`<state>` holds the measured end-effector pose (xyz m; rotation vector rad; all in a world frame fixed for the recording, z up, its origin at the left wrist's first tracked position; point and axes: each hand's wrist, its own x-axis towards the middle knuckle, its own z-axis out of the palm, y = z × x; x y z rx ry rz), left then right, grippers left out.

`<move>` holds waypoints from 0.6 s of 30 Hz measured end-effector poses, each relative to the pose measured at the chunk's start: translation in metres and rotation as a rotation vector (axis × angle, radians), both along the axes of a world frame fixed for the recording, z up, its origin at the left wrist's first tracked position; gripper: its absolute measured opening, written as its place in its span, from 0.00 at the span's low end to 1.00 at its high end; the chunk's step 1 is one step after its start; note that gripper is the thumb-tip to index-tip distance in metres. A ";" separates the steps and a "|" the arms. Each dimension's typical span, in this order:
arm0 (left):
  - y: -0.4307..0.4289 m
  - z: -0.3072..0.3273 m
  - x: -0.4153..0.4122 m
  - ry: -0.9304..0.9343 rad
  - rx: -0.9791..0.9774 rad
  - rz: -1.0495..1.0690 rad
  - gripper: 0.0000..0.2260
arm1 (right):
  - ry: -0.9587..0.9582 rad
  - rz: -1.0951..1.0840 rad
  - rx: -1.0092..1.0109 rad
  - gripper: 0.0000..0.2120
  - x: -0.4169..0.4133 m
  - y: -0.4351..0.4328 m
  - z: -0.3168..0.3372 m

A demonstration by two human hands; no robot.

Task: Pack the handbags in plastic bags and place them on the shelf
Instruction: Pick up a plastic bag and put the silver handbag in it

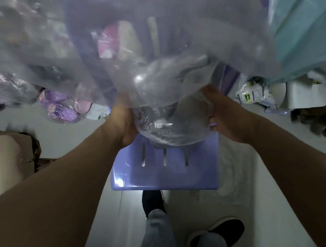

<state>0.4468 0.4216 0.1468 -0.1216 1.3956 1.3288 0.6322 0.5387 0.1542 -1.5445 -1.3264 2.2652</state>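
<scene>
One clear plastic bag (149, 43) is held up close to the camera over a lilac plastic stool (164, 174), and it billows across the whole upper half of the view. A rounded grey shape (162, 74) sits in its lower part with something dark and glittery beneath it. This may be the handbag, but the blurred film makes it hard to tell. Two bare hands hold the bag from either side. The left hand (123, 125) clasps the bag's left flank, its fingers partly veiled by the plastic. The right hand (224, 116) grasps the right flank, with the thumb lying over the film. The stool's seat has three narrow slots, and the bag's bulging bottom hangs just over their far ends. Below the stool are two feet in dark shoes, one (153, 203) near the stool's front edge and the other (217, 237) lower right. On the pale floor to the left lie two purple shoes (58, 106) wrapped in clear film, and one beige bag (9, 157) stands further left. At the right are one teal sheet (305, 26), one white box (305, 95) and one wrapped packet (252, 95) with a printed label too small to read.
</scene>
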 end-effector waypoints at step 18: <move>-0.029 -0.039 0.006 0.205 -0.343 0.064 0.07 | -0.065 -0.325 0.160 0.12 -0.009 -0.024 -0.019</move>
